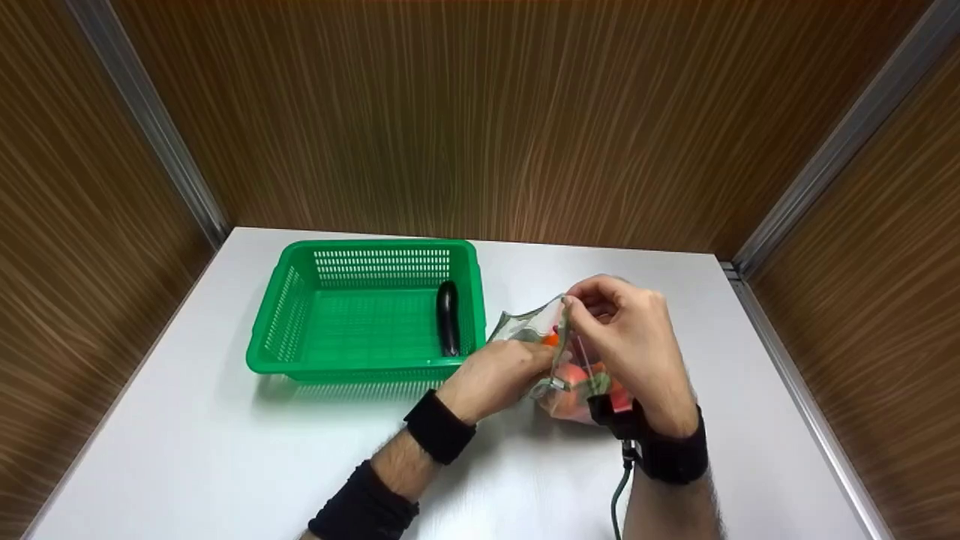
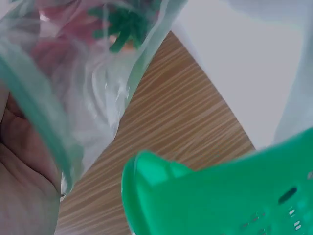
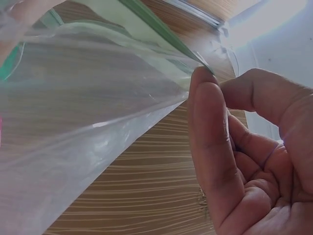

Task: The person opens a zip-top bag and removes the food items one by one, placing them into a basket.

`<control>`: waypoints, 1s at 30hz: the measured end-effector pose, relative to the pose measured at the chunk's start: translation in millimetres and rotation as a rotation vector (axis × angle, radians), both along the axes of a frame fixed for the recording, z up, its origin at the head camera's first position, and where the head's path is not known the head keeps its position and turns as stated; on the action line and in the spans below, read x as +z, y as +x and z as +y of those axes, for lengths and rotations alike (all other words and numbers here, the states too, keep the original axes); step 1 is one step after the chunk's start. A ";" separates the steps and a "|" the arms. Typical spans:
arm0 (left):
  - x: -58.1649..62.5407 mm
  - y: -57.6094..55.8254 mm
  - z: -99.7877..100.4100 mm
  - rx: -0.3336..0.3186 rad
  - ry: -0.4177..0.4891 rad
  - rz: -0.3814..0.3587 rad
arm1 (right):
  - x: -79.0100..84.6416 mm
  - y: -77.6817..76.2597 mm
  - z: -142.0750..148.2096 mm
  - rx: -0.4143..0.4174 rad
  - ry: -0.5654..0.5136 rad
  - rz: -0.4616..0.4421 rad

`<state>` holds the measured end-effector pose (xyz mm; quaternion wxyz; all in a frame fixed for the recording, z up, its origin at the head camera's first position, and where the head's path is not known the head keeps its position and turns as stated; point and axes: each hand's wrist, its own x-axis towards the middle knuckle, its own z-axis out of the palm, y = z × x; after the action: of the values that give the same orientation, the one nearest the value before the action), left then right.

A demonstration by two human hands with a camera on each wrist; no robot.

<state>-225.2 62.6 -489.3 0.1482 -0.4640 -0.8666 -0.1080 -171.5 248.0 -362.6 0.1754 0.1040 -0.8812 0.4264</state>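
A clear zip bag (image 1: 529,324) with a green seal strip stands on the table right of the basket. Through its wall show a round reddish-orange item (image 1: 571,376) and a leafy green piece (image 2: 128,27). My right hand (image 1: 636,337) pinches the upper corner of the bag's mouth between thumb and fingertips, stretching the edge, as the right wrist view shows. My left hand (image 1: 501,375) reaches into the mouth from the left. Its fingers are hidden in the bag, so I cannot tell whether they hold anything.
Left of the bag stands a green plastic basket (image 1: 360,367) with slotted walls. One dark eggplant (image 1: 448,319) lies along its right inner side. Wood-grain panels (image 1: 450,120) enclose the white table (image 1: 187,450) at the back and sides. A cable (image 1: 619,495) hangs from the right wrist.
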 end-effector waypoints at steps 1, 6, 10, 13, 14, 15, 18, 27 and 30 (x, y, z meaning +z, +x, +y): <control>-0.8 0.3 1.2 0.007 -0.020 0.010 | 0.3 0.1 -0.3 0.001 0.004 -0.001; -3.7 0.1 3.4 -0.006 -0.054 -0.049 | 0.9 0.7 -2.8 0.024 0.004 -0.021; -5.9 -1.1 2.6 -0.033 -0.013 -0.137 | -1.1 -1.3 -4.5 0.042 -0.005 -0.039; -6.9 -1.2 2.3 -0.023 -0.022 -0.132 | -2.1 -2.4 -4.9 0.042 -0.005 -0.042; -6.8 -0.9 2.4 -0.015 -0.030 -0.120 | -2.0 -2.4 -4.8 0.041 -0.004 -0.041; -6.8 -0.6 2.4 -0.007 -0.037 -0.111 | -1.9 -2.3 -4.7 0.039 -0.004 -0.040; -6.6 1.0 3.0 0.022 -0.059 -0.077 | -1.9 -2.1 -4.0 0.034 -0.004 -0.039; -8.3 4.2 1.5 -0.002 -0.027 0.047 | -2.9 -2.5 -3.2 0.036 -0.001 -0.033; -7.7 4.0 0.9 -0.081 -0.035 0.032 | -2.4 -2.5 -3.0 0.040 0.003 -0.030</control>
<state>-221.2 63.5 -497.0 0.1495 -0.5027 -0.8465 -0.0912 -173.9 245.1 -365.0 0.1535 0.1155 -0.8820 0.4303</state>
